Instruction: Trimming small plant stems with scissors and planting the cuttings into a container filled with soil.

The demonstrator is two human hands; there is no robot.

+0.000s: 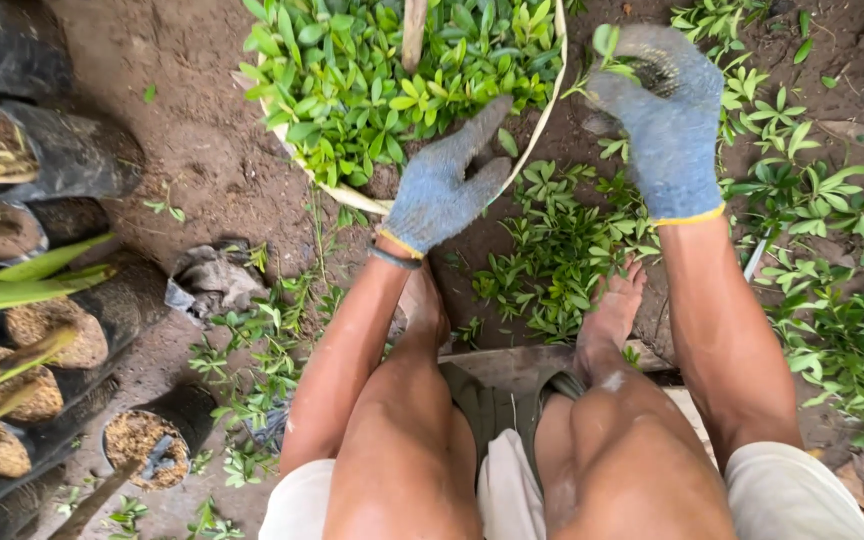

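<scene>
Head view: right hand [664, 120] gloved, fingers [642, 60] closed around leafy cutting [607, 45] beside basket [548, 100]; left hand [442, 185] gloved, fingers spread, empty, over basket rim. Black soil-filled nursery bags [82, 320] far left.

Bare soil [182, 150] under scattered seedlings [552, 250]

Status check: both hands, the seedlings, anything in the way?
Left hand gloved, open, at the rim of the seedling basket. Right hand gloved, closed on a leafy sprig. Loose seedlings strewn on the soil around the bare feet.
</scene>
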